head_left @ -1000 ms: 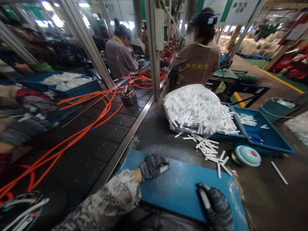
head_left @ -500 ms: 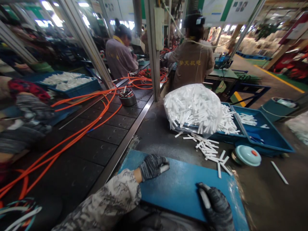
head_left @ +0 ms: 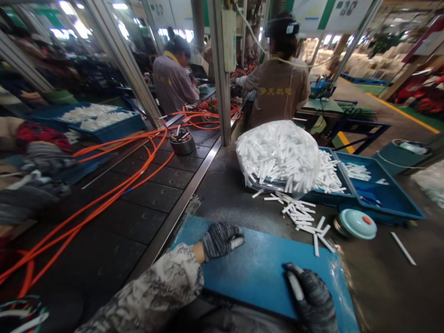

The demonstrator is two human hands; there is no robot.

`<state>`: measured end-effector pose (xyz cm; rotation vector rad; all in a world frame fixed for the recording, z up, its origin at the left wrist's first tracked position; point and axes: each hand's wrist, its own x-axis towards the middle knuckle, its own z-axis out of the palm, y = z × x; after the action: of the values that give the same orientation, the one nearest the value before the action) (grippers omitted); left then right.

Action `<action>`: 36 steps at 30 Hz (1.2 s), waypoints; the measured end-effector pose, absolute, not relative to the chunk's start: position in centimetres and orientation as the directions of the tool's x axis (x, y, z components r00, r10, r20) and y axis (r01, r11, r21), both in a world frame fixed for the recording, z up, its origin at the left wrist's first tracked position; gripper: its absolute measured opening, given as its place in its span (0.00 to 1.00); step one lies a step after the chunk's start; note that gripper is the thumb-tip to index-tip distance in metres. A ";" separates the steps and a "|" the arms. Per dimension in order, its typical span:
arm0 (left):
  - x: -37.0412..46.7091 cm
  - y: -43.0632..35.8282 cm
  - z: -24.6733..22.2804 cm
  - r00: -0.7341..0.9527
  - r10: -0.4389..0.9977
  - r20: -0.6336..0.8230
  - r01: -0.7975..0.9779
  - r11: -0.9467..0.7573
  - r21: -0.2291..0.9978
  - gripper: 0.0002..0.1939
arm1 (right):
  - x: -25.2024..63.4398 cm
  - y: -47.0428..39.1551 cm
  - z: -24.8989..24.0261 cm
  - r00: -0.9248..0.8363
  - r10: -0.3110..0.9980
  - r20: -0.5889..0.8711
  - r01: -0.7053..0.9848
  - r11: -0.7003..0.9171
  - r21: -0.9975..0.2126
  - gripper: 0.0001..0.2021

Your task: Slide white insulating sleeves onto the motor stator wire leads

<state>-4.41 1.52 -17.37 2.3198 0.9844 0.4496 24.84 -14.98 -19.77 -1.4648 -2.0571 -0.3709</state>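
My left hand, in a dark grey striped glove with a whitish thumb, rests on the blue board. Its fingers are curled together, and I see nothing in them. Near the board's right front part lies my right hand, gloved alike, fingers bent and whitish thumb alongside; no object shows in it. Beyond the board, short white tubes are scattered on the dark table. A clear plastic bag full of such tubes sits behind them, partly on a blue bin.
A light-blue lidded bowl and a single white tube lie to the right. Along the left runs a conveyor carrying orange cables and a wound motor stator. A co-worker's gloved hands are across it; two people work ahead.
The stator and orange cables on the conveyor have shifted slightly toward me and left. The co-worker's hands at left have moved a little. My own hands stay in place.
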 end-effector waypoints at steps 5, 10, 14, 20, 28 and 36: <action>-4.4 1.5 -17.2 0.667 0.741 0.076 0.552 -0.560 0.618 0.13 | 24.7 -14.9 -19.7 -0.172 0.796 0.580 0.938 0.312 -0.151 0.14; -4.4 1.5 -17.1 0.673 0.737 0.068 0.551 -0.560 0.619 0.13 | 24.7 -15.0 -20.0 -0.208 0.765 0.609 0.933 0.343 -0.112 0.14; -4.4 1.5 -16.9 0.673 0.737 0.068 0.549 -0.559 0.621 0.13 | 24.7 -15.0 -19.9 -0.211 0.769 0.604 0.936 0.336 -0.101 0.14; -4.4 1.5 -17.1 0.666 0.743 0.056 0.562 -0.550 0.617 0.13 | 24.9 -15.0 -19.5 -0.249 0.766 0.592 0.932 0.356 -0.069 0.15; -4.4 1.5 -17.4 0.667 0.741 0.078 0.556 -0.565 0.610 0.13 | 24.7 -14.8 -19.3 -0.243 0.756 0.608 0.931 0.357 -0.071 0.15; -4.3 1.5 -17.1 0.681 0.728 0.080 0.549 -0.579 0.603 0.12 | 24.7 -14.9 -19.0 -0.247 0.768 0.590 0.938 0.344 -0.054 0.16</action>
<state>-4.34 1.49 -17.08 2.3463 0.9810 0.4344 24.71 -14.87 -19.04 -1.4850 -2.0862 -0.4231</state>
